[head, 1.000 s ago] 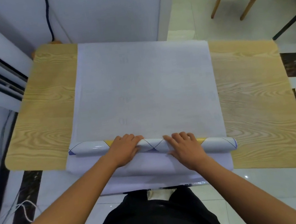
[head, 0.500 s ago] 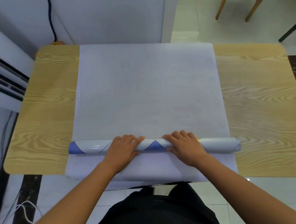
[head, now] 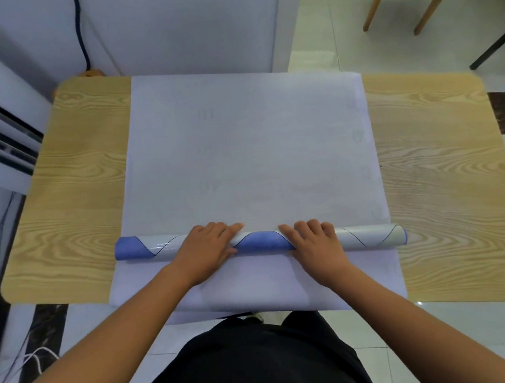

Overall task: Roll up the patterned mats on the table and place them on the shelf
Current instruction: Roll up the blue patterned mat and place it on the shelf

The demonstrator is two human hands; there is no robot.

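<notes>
**A:** We're mid-roll. The roll [head: 259,245] lies crosswise near the table's [head: 80,190] front edge, and most of the mat [head: 247,146] is flat toward the table's far edge.

**B:** And the hands?

**A:** The left hand [head: 207,249] presses down, fingers close together and fairly straight across the roll. The right hand [head: 314,242] curls its fingers over the top. The tube sits under both palms, fingertips on its far side.

**B:** Next?

**A:** I'd say an even push away, both ends level, or it'll cone.
</notes>
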